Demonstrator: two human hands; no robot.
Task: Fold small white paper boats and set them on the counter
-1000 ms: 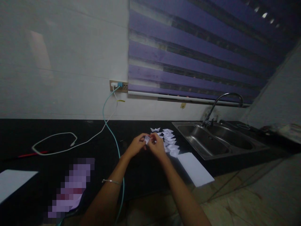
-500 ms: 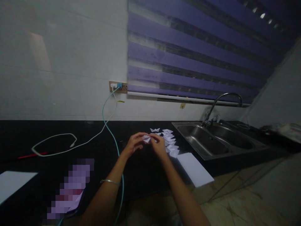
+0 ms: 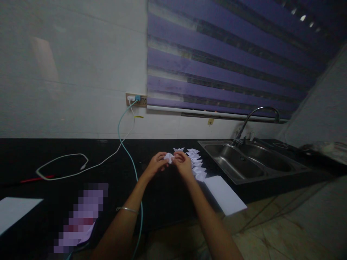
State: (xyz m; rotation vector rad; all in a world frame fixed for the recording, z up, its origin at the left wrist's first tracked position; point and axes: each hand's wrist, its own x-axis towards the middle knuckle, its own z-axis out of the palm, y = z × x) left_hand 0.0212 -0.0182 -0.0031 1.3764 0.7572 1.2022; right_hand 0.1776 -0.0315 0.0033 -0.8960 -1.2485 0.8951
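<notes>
Both hands meet above the black counter (image 3: 162, 195) and pinch one small folded piece of white paper (image 3: 169, 156) between their fingertips. My left hand (image 3: 156, 164) grips it from the left and my right hand (image 3: 183, 165) from the right. A thin bangle sits on my left wrist. Just right of my hands lies a row of several folded white paper pieces (image 3: 196, 164). A flat white sheet (image 3: 224, 194) rests nearer the counter's front edge.
A steel double sink (image 3: 252, 162) with a curved tap (image 3: 257, 117) lies to the right. A teal cable (image 3: 127, 144) and a white cable (image 3: 65, 166) run from a wall socket (image 3: 136, 99). Another white sheet (image 3: 16, 211) and a red pen (image 3: 35, 178) lie at far left.
My hands stayed together over the counter, shifting slightly up and away while turning the small folded paper between the fingers. Nothing else moved.
</notes>
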